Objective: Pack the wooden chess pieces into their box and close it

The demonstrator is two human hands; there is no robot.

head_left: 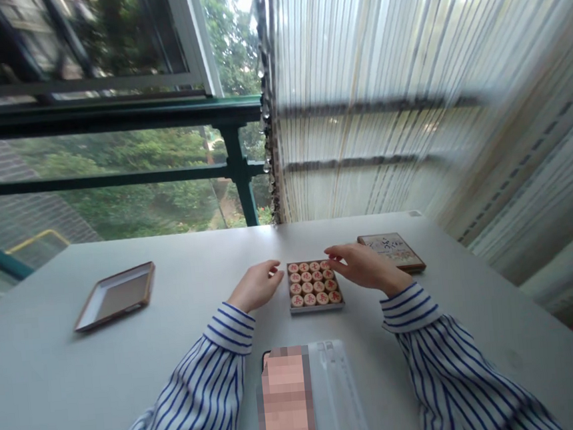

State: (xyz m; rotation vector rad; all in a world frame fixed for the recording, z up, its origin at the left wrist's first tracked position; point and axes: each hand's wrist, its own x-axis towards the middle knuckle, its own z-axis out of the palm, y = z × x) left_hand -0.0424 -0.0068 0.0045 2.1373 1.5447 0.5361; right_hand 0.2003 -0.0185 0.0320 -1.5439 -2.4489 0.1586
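On the white table (184, 257), a shallow tray (317, 309) sits around the middle of the width, nearer to the far edge than to the two far corners, filled with round, pale wooden pieces (308, 287) that bear red characters and lie in four rows of four. The person's left hand (256, 286) is just beside the tray's left side, its fingers loosely curved and parted, with nothing in them; whether a fingertip meets the rim cannot be told. The right hand (364, 264) reaches over the tray's far right corner, its fingers bent and a little apart, partly covering the end piece of the far row; nothing is visibly gripped, though I cannot tell whether they touch that piece. Both wrists come out of blue-and-white striped sleeves (181, 391). Toward the table's left edge, well apart from the left hand, a shallow brown-rimmed box part (125, 292) lies with its hollow side up, set at a slant. Near the right edge, toward the far right corner, a flat box (394, 242) with a decorated top lies partly behind the right hand. Between the forearms, nearer the person than the tray, are a pixelated, dark-edged flat object (287, 402) and, just right of it, a translucent plastic item (334, 385). Beyond the far edge stand a dark green railing (172, 174) with foliage behind it and, to the right, a sheer striped curtain (353, 62).
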